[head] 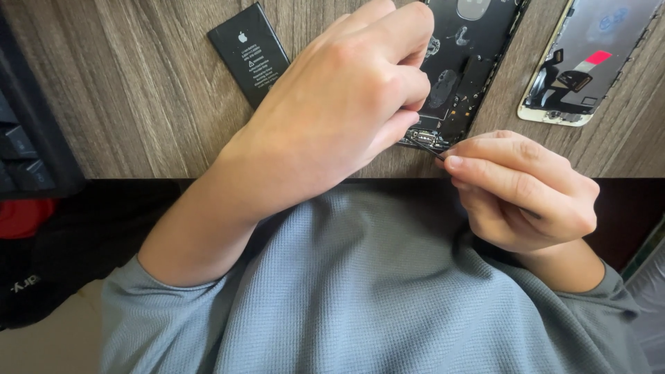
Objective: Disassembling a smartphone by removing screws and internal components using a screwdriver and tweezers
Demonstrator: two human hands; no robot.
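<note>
An opened black phone body (465, 62) lies on the wooden table (138, 104) near its front edge, its inner parts exposed. My left hand (339, 111) rests on the phone's lower left part, fingers curled and pressing on it. My right hand (519, 190) pinches a thin dark tool (431, 149) whose tip meets the connector area at the phone's bottom end. Most of the tool is hidden in my fingers.
A flat black battery (249, 50) lies on the table left of my left hand. A detached phone screen (589, 62) with a pale rim lies face down at the top right. A dark keyboard edge (28, 131) sits at the far left. My grey sleeves fill the foreground.
</note>
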